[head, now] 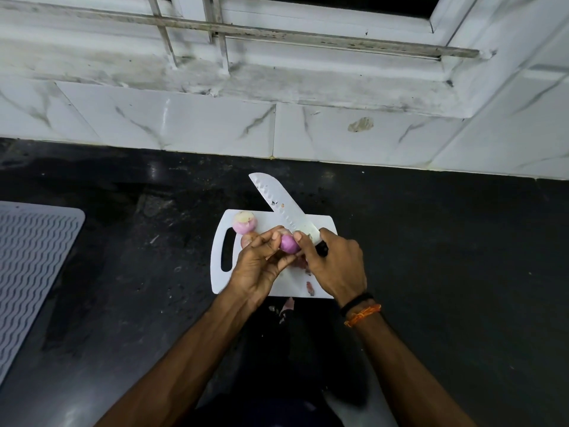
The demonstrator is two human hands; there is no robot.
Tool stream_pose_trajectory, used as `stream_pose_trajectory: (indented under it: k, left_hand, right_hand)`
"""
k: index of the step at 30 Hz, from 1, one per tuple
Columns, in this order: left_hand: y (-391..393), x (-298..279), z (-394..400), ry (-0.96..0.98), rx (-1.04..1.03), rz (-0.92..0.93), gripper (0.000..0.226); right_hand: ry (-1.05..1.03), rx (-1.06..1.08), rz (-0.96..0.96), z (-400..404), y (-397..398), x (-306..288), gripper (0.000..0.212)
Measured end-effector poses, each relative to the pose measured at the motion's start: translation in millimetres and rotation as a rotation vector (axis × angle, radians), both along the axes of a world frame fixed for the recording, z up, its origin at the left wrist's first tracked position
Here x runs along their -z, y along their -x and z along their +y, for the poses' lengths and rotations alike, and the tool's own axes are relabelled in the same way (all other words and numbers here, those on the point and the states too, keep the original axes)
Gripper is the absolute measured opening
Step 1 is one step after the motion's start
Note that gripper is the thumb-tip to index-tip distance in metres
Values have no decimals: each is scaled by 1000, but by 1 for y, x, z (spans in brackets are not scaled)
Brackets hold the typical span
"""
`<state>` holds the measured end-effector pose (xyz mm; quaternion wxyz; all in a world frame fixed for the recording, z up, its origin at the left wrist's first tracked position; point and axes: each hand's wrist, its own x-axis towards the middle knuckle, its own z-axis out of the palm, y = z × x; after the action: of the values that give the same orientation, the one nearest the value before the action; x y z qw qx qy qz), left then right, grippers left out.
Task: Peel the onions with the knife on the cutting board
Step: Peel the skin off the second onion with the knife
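Observation:
A white cutting board (320, 223) with a handle slot lies on the black counter. My left hand (258, 266) holds a small purple onion (288, 244) over the board, fingers curled round it. My right hand (335, 266) grips the black handle of a wide-bladed knife (277, 198); its thumb touches the onion and the blade points up and to the left, past the board's far edge. A second onion (244, 222), with its top pale, sits at the board's far left corner. A third onion (246, 240) peeks out behind my left fingers.
Bits of onion skin (310, 288) lie on the board's near right part and on the counter (288, 305) just below it. A grey ribbed mat (34, 260) lies at the left. A white tiled wall (215, 121) and a window ledge rise behind the counter.

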<state>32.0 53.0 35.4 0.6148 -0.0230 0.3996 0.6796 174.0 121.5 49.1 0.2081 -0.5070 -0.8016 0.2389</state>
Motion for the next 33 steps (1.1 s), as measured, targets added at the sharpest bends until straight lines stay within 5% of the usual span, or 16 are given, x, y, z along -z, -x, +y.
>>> stream_pose_trajectory:
  k: [5,10,13,24,29,33]
  left_hand:
    - [-8,0,-5,42,-26,-72,12]
    - [-14,2,-5,119,-59,-114,41]
    - [-16,1,-3,158,-87,-123,37]
    - [-13,-5,-10,53,-46,-152,16]
    - [-12,-8,-9,55,-41,-152,45]
    - [-11,-7,-10,51,-32,-135,39]
  right_hand:
    - [-9,-41,22,-1,-6,10,64]
    - [4,-76,9,0,-9,12,70]
    - [9,-79,25,0,-12,12,70]
    - [139,30,90,1,-18,4,29]
    - [126,-28,81,-1,-17,12,53]
    - [156,-40,73,-2,-14,10,68]
